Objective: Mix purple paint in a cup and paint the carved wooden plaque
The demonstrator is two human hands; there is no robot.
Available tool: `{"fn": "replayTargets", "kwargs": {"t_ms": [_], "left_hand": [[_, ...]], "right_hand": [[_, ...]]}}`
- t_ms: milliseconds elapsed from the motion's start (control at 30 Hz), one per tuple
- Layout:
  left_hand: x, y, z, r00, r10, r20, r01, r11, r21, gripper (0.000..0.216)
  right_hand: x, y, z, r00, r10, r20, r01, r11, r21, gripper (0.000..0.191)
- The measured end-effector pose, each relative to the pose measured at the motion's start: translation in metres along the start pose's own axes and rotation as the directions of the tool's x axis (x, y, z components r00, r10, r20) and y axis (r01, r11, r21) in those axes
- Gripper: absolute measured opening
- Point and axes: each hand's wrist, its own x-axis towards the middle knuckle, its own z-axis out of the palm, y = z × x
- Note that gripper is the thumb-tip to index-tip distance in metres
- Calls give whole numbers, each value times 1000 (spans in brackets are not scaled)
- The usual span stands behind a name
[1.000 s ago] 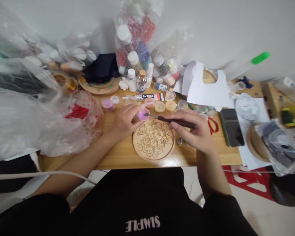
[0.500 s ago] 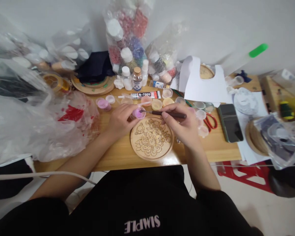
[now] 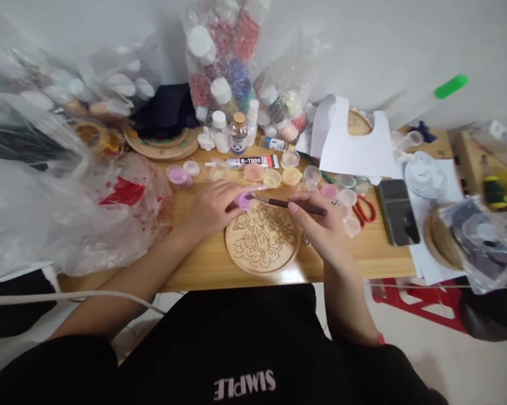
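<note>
My left hand [image 3: 213, 207] is closed around a small plastic cup of purple paint [image 3: 243, 201], tilted toward the right. Between the fingers of my right hand [image 3: 321, 225] lies a thin dark-handled tool [image 3: 297, 206], its metal tip inside the mouth of the cup. Whether that tip is a spatula or a scoop is too small to tell. Just below both hands a round wooden board [image 3: 261, 239] rests flat on the table, with a flower pattern in raised gold outlines. A clear strip crosses behind the cup.
Behind the board stand several small open cups [image 3: 272, 179], a B-7000 glue tube [image 3: 253, 162] and small bottles [image 3: 238, 134]. Red-handled scissors [image 3: 365, 209] and a phone [image 3: 399, 212] lie to the right. Crumpled plastic bags [image 3: 122, 219] cover the left side of the wooden table [image 3: 363, 264].
The purple cup has tipped more to the right in my left hand. My right hand has shifted slightly right, and the tool's tip stays in the cup. The camera view has moved a little.
</note>
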Motion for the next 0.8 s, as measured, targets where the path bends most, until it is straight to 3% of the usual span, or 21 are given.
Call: {"fn": "replayTargets", "kwargs": {"t_ms": [267, 800], "left_hand": [[0, -2, 0, 997, -60, 48, 62, 998, -28, 24], [1, -7, 4, 1000, -3, 4, 2, 999, 33, 18]], "right_hand": [[-4, 2, -2, 996, 85, 11, -85, 996, -5, 15], [4, 1, 0, 994, 107, 29, -109, 993, 54, 17]]}}
